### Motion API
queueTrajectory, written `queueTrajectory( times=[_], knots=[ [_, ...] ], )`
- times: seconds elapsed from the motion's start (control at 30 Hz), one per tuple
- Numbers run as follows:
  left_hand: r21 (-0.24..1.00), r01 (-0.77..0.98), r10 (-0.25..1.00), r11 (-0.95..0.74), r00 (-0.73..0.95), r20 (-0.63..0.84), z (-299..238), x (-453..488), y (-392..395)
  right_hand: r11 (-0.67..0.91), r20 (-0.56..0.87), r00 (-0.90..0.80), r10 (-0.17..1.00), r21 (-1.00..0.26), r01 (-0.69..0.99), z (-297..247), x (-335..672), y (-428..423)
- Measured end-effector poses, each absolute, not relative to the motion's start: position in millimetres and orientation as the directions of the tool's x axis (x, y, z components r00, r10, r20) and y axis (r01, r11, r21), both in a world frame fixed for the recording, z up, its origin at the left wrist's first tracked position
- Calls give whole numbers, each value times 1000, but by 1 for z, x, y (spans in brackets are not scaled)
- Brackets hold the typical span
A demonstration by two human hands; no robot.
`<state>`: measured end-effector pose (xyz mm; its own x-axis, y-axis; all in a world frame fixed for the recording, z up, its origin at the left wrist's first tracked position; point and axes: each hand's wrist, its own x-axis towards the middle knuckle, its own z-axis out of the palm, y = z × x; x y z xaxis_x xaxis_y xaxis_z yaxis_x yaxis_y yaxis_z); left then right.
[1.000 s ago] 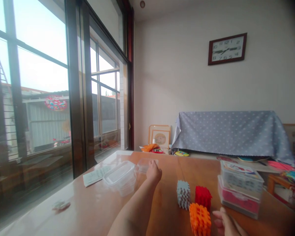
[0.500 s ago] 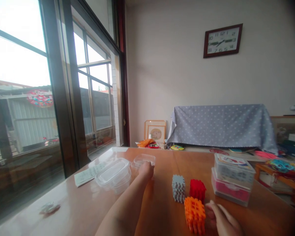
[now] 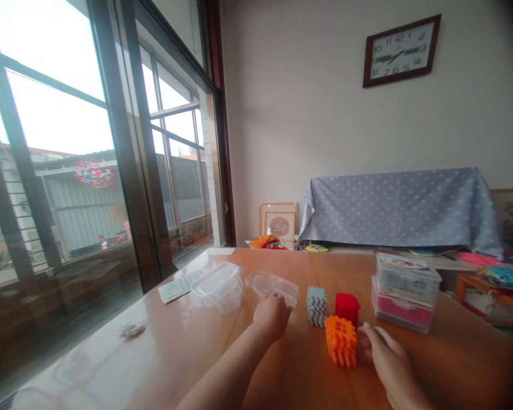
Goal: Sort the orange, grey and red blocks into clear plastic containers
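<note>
The orange block [image 3: 342, 341] stands on the table [image 3: 299, 378], its face a lattice of interlocked pieces. Just behind it is the red block [image 3: 347, 309], partly hidden by it, and behind it to the left is the grey block [image 3: 317, 306]. The right hand [image 3: 382, 347] is just to the right of the orange block, fingers curled in toward its side; whether they touch it or are pressed together on anything, I cannot tell. Left of the orange block, beyond the grey one, the left hand [image 3: 273, 316] is closed on the near rim of a clear tub [image 3: 267, 282], pinching it, with the back of the hand hiding most of the fingers. The tub lies tilted, farther back than the orange block. Well to the left of the orange block are more clear tubs [image 3: 217, 285], nested together, and a printed sheet [image 3: 177, 288] partly behind them. Behind the orange block to the right, two clear boxes [image 3: 406, 293] are stacked, the lower with pink contents.
</note>
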<state>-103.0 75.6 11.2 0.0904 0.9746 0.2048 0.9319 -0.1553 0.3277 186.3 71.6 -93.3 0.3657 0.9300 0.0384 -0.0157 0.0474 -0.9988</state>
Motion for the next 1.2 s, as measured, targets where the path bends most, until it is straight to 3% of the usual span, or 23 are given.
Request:
queueTrajectory(
  times=[0.27,0.63,0.97,1.2],
  knots=[
    [286,950,979,-121,67,191,13,-99,6,50,45,412,910,-999,-1,-90,188,74],
    [377,919,988,-113,65,139,17,-63,-44,72,77,439,895,-997,29,-81,186,67],
    [223,970,991,-98,73,114,23,-76,-56,78,62,435,898,-997,-19,-67,182,57],
    [195,975,989,-109,88,117,12,-70,-46,44,37,413,910,-999,-7,-60,179,50]
  ],
)
